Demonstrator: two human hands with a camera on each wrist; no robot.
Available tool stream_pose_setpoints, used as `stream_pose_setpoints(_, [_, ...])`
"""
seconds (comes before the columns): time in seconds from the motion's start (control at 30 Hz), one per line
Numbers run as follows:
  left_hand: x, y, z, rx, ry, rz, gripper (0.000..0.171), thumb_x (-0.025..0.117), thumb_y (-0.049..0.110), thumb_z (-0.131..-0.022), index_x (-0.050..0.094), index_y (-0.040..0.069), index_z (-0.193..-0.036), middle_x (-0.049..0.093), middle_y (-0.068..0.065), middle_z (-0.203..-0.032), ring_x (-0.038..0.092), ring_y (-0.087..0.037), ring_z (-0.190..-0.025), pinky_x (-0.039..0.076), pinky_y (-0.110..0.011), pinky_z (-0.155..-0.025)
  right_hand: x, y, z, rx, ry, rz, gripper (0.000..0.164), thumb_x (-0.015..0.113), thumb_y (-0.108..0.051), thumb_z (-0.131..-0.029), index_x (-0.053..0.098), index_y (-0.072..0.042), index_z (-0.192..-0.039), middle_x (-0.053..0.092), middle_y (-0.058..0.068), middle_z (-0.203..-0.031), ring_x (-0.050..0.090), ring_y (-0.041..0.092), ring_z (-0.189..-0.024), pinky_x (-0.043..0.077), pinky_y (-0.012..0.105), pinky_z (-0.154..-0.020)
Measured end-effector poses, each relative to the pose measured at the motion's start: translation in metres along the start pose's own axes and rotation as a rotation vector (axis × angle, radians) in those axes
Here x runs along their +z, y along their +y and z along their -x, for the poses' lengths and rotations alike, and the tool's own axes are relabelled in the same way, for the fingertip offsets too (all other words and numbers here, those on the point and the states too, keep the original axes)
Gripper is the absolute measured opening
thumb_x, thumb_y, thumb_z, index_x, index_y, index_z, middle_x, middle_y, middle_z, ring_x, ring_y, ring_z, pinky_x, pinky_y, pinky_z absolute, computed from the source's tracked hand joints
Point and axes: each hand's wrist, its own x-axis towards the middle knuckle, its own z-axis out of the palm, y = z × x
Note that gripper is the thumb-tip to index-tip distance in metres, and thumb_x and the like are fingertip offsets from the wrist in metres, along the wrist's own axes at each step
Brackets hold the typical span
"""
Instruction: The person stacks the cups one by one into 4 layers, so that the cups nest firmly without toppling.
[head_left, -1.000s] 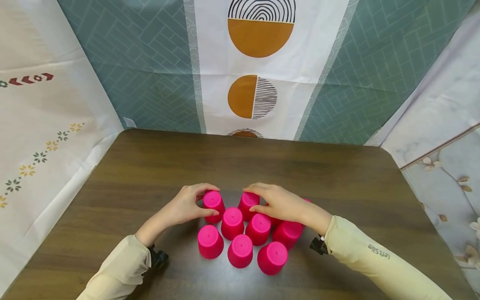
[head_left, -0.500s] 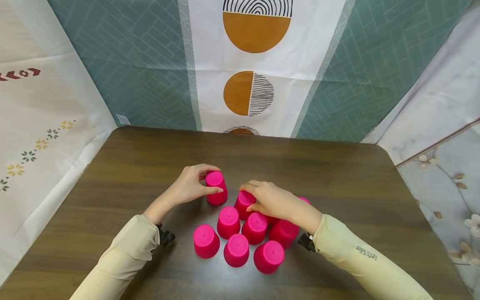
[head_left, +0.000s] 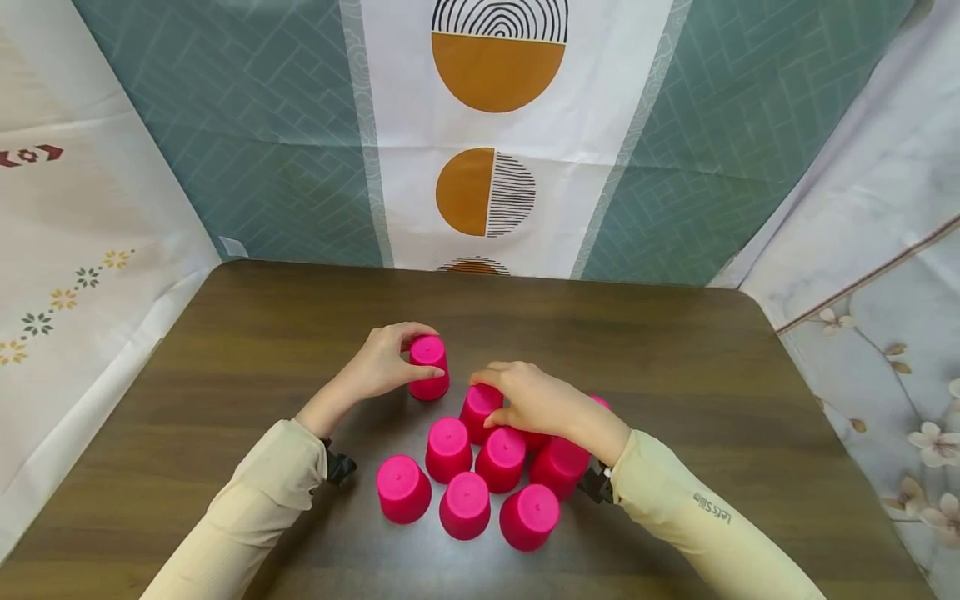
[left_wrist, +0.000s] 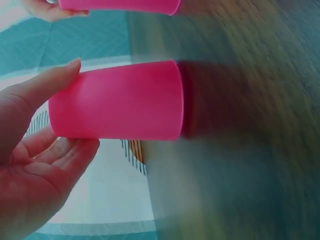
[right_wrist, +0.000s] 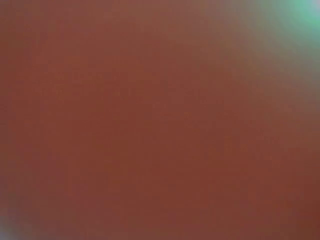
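Observation:
In the head view, my left hand (head_left: pixel 381 365) holds an upside-down pink cup (head_left: pixel 429 388) between thumb and fingers, set apart behind the other cups. The left wrist view shows this cup (left_wrist: pixel 120 102) from the side, its wide rim close to the table and the thumb and fingers about its narrow base. My right hand (head_left: pixel 543 406) grips a second pink cup (head_left: pixel 477 413) by its upper part, at the back of the group. Only a blurred reddish-brown surface fills the right wrist view.
Several more upside-down pink cups stand close together in front: one cup (head_left: pixel 448 450) at the middle, another cup (head_left: pixel 403 489) at front left, another cup (head_left: pixel 529 517) at front right. Cups under the right forearm are partly hidden. The wooden table (head_left: pixel 300 308) ends at a patterned cloth (head_left: pixel 285 192).
My left hand has carried its cup away from the group, toward the far side of the table. My right hand stays on its cup. The head view has shifted slightly.

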Motion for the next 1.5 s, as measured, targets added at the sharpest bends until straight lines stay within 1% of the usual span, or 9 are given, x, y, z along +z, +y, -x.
stream_pose_setpoints(0.1, [0.0,-0.002,0.002,0.007,0.005,0.02,0.057,0.081,0.017,-0.071,0.058,0.002,-0.12,0.062,-0.013,-0.111,0.062,-0.028,-0.096,0.056,-0.034,-0.074,0.0,-0.001,-0.001,0.008,-0.004,-0.003,0.056,0.08,-0.023,-0.073,0.059,-0.006,-0.122,0.061,0.008,-0.113,0.061,0.02,-0.098,0.055,0.028,-0.076])
stream_pose_setpoints(0.23, [0.0,0.002,0.002,0.024,0.005,0.038,0.058,0.082,0.017,-0.07,0.058,0.003,-0.121,0.061,-0.012,-0.112,0.062,-0.027,-0.096,0.055,-0.034,-0.075,-0.002,-0.003,-0.002,0.016,-0.012,-0.006,0.056,0.08,-0.022,-0.073,0.059,-0.006,-0.122,0.061,0.008,-0.112,0.061,0.02,-0.097,0.055,0.028,-0.076])
stream_pose_setpoints(0.4, [0.0,0.005,-0.001,0.052,-0.005,0.006,0.057,0.081,0.017,-0.07,0.058,0.003,-0.121,0.062,-0.012,-0.111,0.062,-0.026,-0.095,0.056,-0.035,-0.074,-0.002,-0.004,-0.003,0.033,-0.014,-0.009,0.056,0.08,-0.022,-0.073,0.059,-0.007,-0.122,0.061,0.008,-0.113,0.061,0.02,-0.098,0.055,0.028,-0.076])
stream_pose_setpoints(0.63, [0.003,-0.001,0.0,0.014,-0.009,-0.03,0.058,0.081,0.018,-0.07,0.058,0.004,-0.121,0.059,-0.014,-0.113,0.059,-0.029,-0.098,0.055,-0.034,-0.073,0.001,-0.002,-0.002,0.015,-0.007,-0.013,0.057,0.08,-0.022,-0.073,0.058,-0.007,-0.124,0.061,0.008,-0.113,0.061,0.021,-0.098,0.055,0.028,-0.076])
stream_pose_setpoints(0.87, [0.004,-0.003,0.002,0.026,-0.006,-0.028,0.055,0.082,0.018,-0.07,0.058,0.005,-0.118,0.061,-0.013,-0.109,0.061,-0.028,-0.094,0.055,-0.033,-0.072,0.004,-0.001,0.003,0.005,0.007,-0.038,0.058,0.079,-0.022,-0.074,0.056,-0.006,-0.126,0.061,0.009,-0.114,0.061,0.021,-0.098,0.055,0.028,-0.075])
stream_pose_setpoints(1.0, [0.005,-0.005,0.002,0.035,-0.01,-0.021,0.056,0.082,0.016,-0.07,0.057,0.005,-0.119,0.061,-0.012,-0.108,0.062,-0.027,-0.093,0.056,-0.033,-0.072,0.005,0.0,0.005,0.002,0.016,-0.057,0.058,0.078,-0.02,-0.075,0.055,-0.005,-0.127,0.06,0.009,-0.115,0.061,0.021,-0.098,0.055,0.026,-0.075])
stream_pose_setpoints(1.23, [0.007,-0.007,0.001,0.051,-0.006,-0.008,0.058,0.081,0.014,-0.07,0.055,0.003,-0.121,0.062,-0.013,-0.108,0.062,-0.027,-0.093,0.056,-0.036,-0.074,0.001,-0.003,0.004,0.024,-0.001,-0.04,0.061,0.077,-0.021,-0.076,0.053,-0.004,-0.129,0.059,0.011,-0.12,0.06,0.024,-0.105,0.055,0.03,-0.078])
stream_pose_setpoints(1.4, [0.008,-0.005,0.003,0.054,0.006,-0.046,0.059,0.081,0.013,-0.07,0.054,0.002,-0.121,0.062,-0.015,-0.108,0.061,-0.028,-0.092,0.056,-0.037,-0.074,0.003,-0.003,0.005,0.018,0.01,-0.048,0.059,0.077,-0.02,-0.077,0.054,-0.005,-0.129,0.059,0.011,-0.12,0.06,0.024,-0.105,0.055,0.029,-0.078])
stream_pose_setpoints(1.5, [0.008,-0.003,0.005,0.04,0.004,-0.06,0.062,0.081,0.013,-0.07,0.052,0.002,-0.123,0.06,-0.016,-0.112,0.06,-0.029,-0.095,0.056,-0.038,-0.074,0.005,-0.002,0.005,0.0,0.021,-0.062,0.058,0.077,-0.019,-0.077,0.054,-0.004,-0.128,0.06,0.011,-0.12,0.06,0.023,-0.105,0.055,0.028,-0.078])
